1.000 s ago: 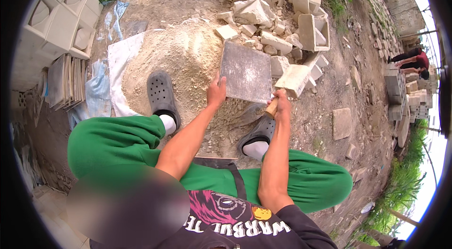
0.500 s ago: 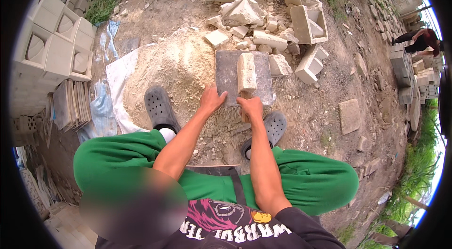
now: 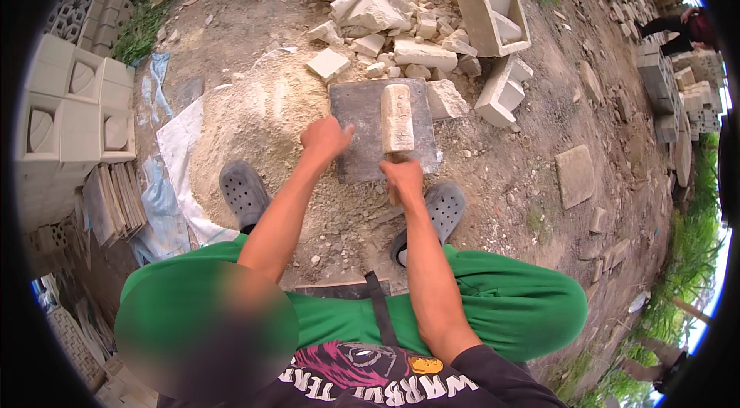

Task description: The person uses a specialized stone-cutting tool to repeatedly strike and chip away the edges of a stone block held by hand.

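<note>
My right hand (image 3: 402, 177) is closed around the short handle of a dusty wooden mallet (image 3: 397, 119). The mallet's block-shaped head rests on or just above a dark flat plate (image 3: 358, 111) on the ground. At the plate's left edge is my left hand (image 3: 325, 138), its fingers curled and its thumb reaching over the plate. What those fingers hold, if anything, is hidden. Left of the plate lies a heap of pale crushed stone (image 3: 258, 115), partly on a white sheet (image 3: 179, 134).
Broken pale blocks (image 3: 424, 53) are piled beyond the plate. Stacked hollow blocks (image 3: 73, 107) and thin boards (image 3: 112, 204) stand at left. My grey clogs (image 3: 245, 193) flank my hands. A flat slab (image 3: 574, 177) lies at right; another person (image 3: 682, 30) is at far right.
My left hand has moved farther up along the plate's left edge. My right hand still grips the mallet over the plate. The whole view has shifted slightly.
</note>
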`<state>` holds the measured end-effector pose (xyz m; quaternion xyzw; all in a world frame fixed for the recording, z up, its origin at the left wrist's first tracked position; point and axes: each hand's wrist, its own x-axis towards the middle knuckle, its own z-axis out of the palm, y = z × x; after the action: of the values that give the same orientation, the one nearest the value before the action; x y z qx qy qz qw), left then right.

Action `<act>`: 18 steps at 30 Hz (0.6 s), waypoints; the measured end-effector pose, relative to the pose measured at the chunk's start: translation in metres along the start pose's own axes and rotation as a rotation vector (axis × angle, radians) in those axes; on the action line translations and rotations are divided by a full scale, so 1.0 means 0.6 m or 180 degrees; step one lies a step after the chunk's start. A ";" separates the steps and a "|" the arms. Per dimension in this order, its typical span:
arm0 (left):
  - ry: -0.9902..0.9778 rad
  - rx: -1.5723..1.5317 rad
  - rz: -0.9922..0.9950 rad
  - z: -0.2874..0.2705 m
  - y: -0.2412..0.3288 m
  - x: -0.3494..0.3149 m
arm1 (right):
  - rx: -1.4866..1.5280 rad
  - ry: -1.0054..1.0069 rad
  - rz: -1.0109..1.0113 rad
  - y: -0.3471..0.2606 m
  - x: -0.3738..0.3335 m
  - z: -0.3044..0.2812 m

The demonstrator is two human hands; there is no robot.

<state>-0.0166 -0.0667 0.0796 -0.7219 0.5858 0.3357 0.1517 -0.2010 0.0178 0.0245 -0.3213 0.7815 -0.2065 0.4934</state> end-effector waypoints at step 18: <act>0.1235 0.0947 0.1026 -0.093 0.123 0.346 | -0.0211 0.0088 0.0170 0.015 -0.006 0.017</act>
<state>-0.0509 -0.2750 -0.0048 -0.6401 0.7538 0.1216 0.0857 -0.1933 0.0263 0.0168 -0.3136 0.8029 -0.1716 0.4769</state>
